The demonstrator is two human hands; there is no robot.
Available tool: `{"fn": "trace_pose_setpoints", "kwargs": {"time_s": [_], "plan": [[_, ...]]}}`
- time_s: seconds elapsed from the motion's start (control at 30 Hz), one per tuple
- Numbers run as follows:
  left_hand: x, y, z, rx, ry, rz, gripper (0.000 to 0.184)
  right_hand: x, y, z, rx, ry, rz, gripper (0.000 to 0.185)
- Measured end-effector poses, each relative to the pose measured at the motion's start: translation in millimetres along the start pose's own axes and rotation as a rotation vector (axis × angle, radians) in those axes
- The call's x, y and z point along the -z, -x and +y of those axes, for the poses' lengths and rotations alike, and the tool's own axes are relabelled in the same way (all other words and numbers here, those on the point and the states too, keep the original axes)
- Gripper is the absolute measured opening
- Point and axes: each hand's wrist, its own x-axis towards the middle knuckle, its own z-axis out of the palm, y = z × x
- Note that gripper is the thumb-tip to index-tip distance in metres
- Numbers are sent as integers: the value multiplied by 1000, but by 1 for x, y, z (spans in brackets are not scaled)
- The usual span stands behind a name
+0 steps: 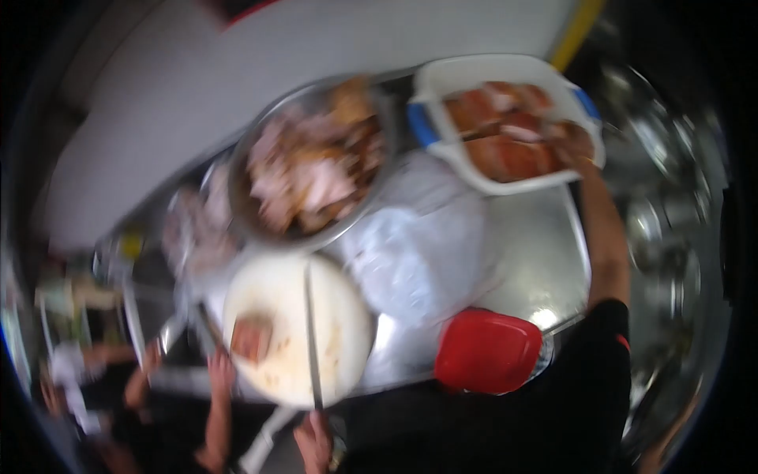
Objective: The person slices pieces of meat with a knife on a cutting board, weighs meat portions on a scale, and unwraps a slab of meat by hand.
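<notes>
The left hand (313, 444) is gripping a knife (313, 340) with curled fingers across the near-left board (276, 296), while the right hand (575, 144), its finger state too blurred to tell, is resting by meat (509, 154) in the far-right tub (489, 65).

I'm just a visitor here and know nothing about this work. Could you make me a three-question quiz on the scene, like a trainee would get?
1. Open question: What does the camera wearer's left hand hold over the round board?
2. True or false: The wearer's right hand is at the blue-handled white tub.
3. Fill in the colour: The squarish plastic item near the wearer's body is ____.

Key:
1. A long knife.
2. True.
3. Red.
</notes>
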Motion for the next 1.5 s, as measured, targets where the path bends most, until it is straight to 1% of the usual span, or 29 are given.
{"fn": "trace_pose_setpoints", "kwargs": {"time_s": [0.03, 0.07, 0.1, 0.13, 0.17, 0.2, 0.27, 0.33, 0.4, 0.43, 0.47, 0.53, 0.6, 0.63, 0.67, 0.7, 0.77, 0.83, 0.87, 0.9, 1.0, 1.03, 1.1, 1.13, 1.23, 1.3, 1.37, 1.47, 1.5], "plan": [[0, 11, 8, 16, 20, 0, 54, -13, -4, 20, 49, 5, 83, 61], [-1, 23, 19, 27, 37, 4, 55, -19, -15, 37, 115, 5, 0, 64], [0, 22, 24, 25, 51, 14, 54, -17, -30, 46, 123, -45, -101, 69], [-1, 22, 16, -55, 39, 48, 52, -19, -51, 72, 101, 89, -121, 73], [-4, 21, 0, -44, 91, 46, 51, 13, -45, 42, 26, 112, -149, 73], [-14, 23, -35, -84, 40, 84, 53, 25, -54, -8, 163, 37, -46, 68], [-10, 24, -36, 10, 125, 59, 48, 57, -43, -84, 366, -115, 182, 58], [-6, 28, -43, -7, 187, 86, 48, 95, -7, -150, 523, -260, 421, 50], [2, 29, -55, -37, 236, 117, 49, 141, 61, -254, 664, -277, 354, 49], [6, 31, -59, -39, 249, 140, 50, 155, 94, -297, 747, -334, 288, 53], [10, 31, -68, -53, 271, 163, 51, 167, 136, -336, 892, -443, 163, 58], [24, 31, -80, -62, 298, 194, 52, 175, 223, -404, 1171, -627, -229, 69], [38, 30, -99, -74, 336, 223, 53, 155, 301, -463, 1386, -678, -579, 81], [44, 29, -111, -81, 357, 238, 53, 130, 331, -487, 1504, -666, -601, 89], [50, 27, -123, -87, 379, 255, 53, 112, 364, -512, 1554, -582, -551, 92], [56, 25, -137, -85, 384, 265, 53, 92, 384, -541, 1641, -564, -563, 89], [73, 25, -156, -83, 406, 274, 53, 50, 420, -586, 1660, -467, -402, 84], [89, 25, -181, -52, 426, 251, 53, 7, 433, -609, 1671, -328, -490, 79], [95, 24, -195, -59, 422, 254, 53, -2, 438, -617, 1672, -259, -536, 77], [99, 23, -210, -66, 418, 255, 54, 10, 440, -622, 1638, -222, -591, 69], [115, 22, -236, -63, 456, 221, 55, 22, 445, -615, 1390, -277, -714, 61], [121, 21, -242, -66, 475, 205, 55, 17, 450, -605, 1323, -405, -600, 59], [122, 16, -262, 14, 593, 145, 56, 21, 451, -589, 1190, -365, -559, 61], [123, 13, -271, 13, 611, 121, 56, 30, 453, -579, 1111, -346, -538, 61], [132, 6, -289, -23, 614, 60, 57, 75, 450, -548, 855, -437, -585, 66], [140, 4, -282, -105, 563, 34, 57, 101, 442, -516, 782, -423, -485, 71], [131, -5, -296, -109, 561, 11, 59, 139, 436, -476, 694, -416, -429, 75], [131, -9, -285, -162, 479, -26, 59, 175, 421, -405, 575, -239, -316, 76], [127, -11, -289, -192, 449, -28, 59, 180, 419, -381, 509, -182, -275, 71]]}}
